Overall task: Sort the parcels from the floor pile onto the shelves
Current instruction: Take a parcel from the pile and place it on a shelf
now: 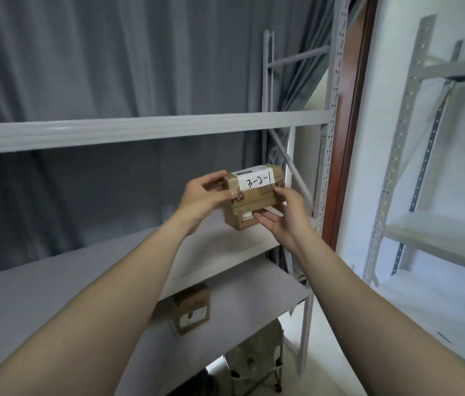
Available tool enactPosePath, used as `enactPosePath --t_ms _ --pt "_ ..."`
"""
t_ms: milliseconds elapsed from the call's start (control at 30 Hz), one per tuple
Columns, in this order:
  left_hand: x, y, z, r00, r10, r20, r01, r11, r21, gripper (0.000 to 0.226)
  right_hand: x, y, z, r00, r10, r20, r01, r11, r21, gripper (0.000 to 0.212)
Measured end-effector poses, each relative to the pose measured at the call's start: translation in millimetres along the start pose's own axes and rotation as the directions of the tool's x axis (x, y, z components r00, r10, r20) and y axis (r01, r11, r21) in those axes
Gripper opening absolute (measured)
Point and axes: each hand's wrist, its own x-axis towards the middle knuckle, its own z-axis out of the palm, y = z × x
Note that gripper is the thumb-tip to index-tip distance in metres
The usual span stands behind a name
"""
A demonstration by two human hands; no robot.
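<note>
You hold a parcel in both hands, out in front of you over the right end of the middle shelf. It is a small brown carton, tilted, and the white label on top reads "3-2-1" in handwriting. Your left hand grips its left end, thumb above and fingers curled on the near face; your right hand takes its right side, thumb pressed just under the label, fingers spread beneath the lower face. The hands are apart, each clamped on the parcel with the carton between them; whether its bottom corner touches the shelf board, I cannot tell.

A second parcel, also brown, stands on the lower shelf well below the first, partly hidden by your left forearm, with a small printed label facing you. The top beam of the rack crosses above your hands; a grey curtain hangs behind the rack; a second rack stands to your right against a white wall.
</note>
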Motion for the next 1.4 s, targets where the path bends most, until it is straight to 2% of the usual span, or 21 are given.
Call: enactPosePath --t_ms 167,333,400,467,567,767,900,967,1167,1400 --pt "-8 23 -43 0.992 0.027 -0.126 -0.034 0.998 -0.055 0.064 -3 10 52 0.993 0.073 0.088 -0.084 0.988 0.127 0.05" --pt "-21 42 -76 0.98 0.017 -0.2 -0.013 1.0 0.022 0.07 -6 25 95 0.985 0.12 0.124 -0.133 0.986 0.102 0.05" --pt "-33 41 -91 0.976 -0.033 -0.216 0.05 0.996 0.073 0.071 -10 36 103 0.979 0.145 0.14 -0.148 0.989 0.01 0.043" --pt "-50 27 -106 0.963 -0.075 -0.259 0.108 0.987 0.116 0.072 -18 57 105 0.981 0.142 0.134 -0.115 0.975 -0.193 0.033" --pt "-72 -1 -132 0.94 -0.111 -0.324 0.171 0.972 0.164 0.073 -25 93 103 0.995 0.04 0.097 0.016 0.852 -0.524 0.032" --pt "-116 -60 -185 0.891 -0.267 -0.367 0.342 0.927 0.156 0.073 -46 159 115 0.992 0.101 0.075 -0.024 0.734 -0.679 0.037" --pt "-143 -99 -225 0.871 -0.337 -0.358 0.409 0.9 0.148 0.069 -55 221 123 0.992 0.06 0.113 0.059 0.572 -0.818 0.042" --pt "-156 -118 -247 0.861 -0.362 -0.357 0.432 0.892 0.137 0.069 -62 251 130 0.99 0.099 0.098 0.026 0.562 -0.827 0.04" --pt "-187 -154 -322 0.834 -0.389 -0.392 0.477 0.864 0.158 0.067 -83 324 172 0.941 0.337 -0.007 -0.265 0.726 -0.635 0.025" --pt "-211 -176 -392 0.816 -0.405 -0.412 0.512 0.838 0.19 0.068 -104 373 218 0.891 0.454 0.002 -0.377 0.743 -0.553 0.025"
